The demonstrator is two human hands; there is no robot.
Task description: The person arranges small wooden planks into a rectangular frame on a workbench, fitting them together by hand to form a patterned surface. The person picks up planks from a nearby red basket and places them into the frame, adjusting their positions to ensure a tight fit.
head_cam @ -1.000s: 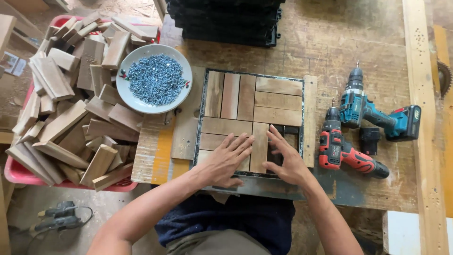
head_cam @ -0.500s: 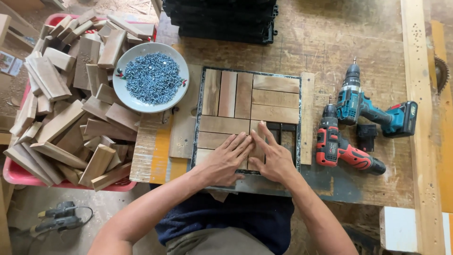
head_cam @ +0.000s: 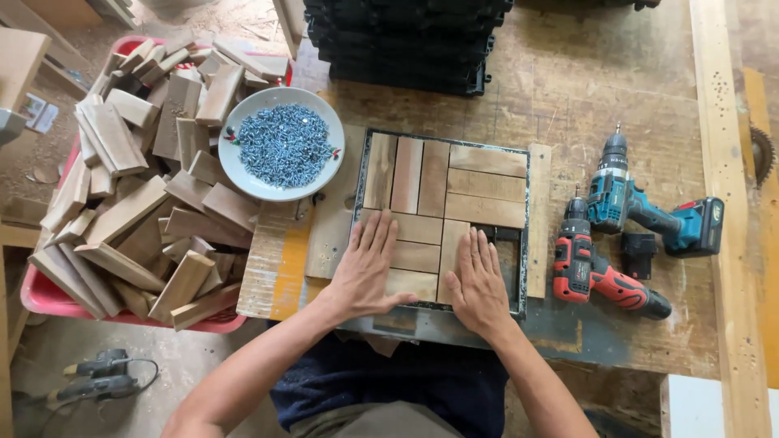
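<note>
Both hands, left hand (head_cam: 365, 272) and right hand (head_cam: 479, 280), lie flat and open on the square black-framed tile (head_cam: 442, 215) of pale wood slats, one corner unfilled.

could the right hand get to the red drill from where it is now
Probably yes: the right hand lies flat on the wooden slats, the red drill lies just beside it on the bench, with nothing between them.
</note>
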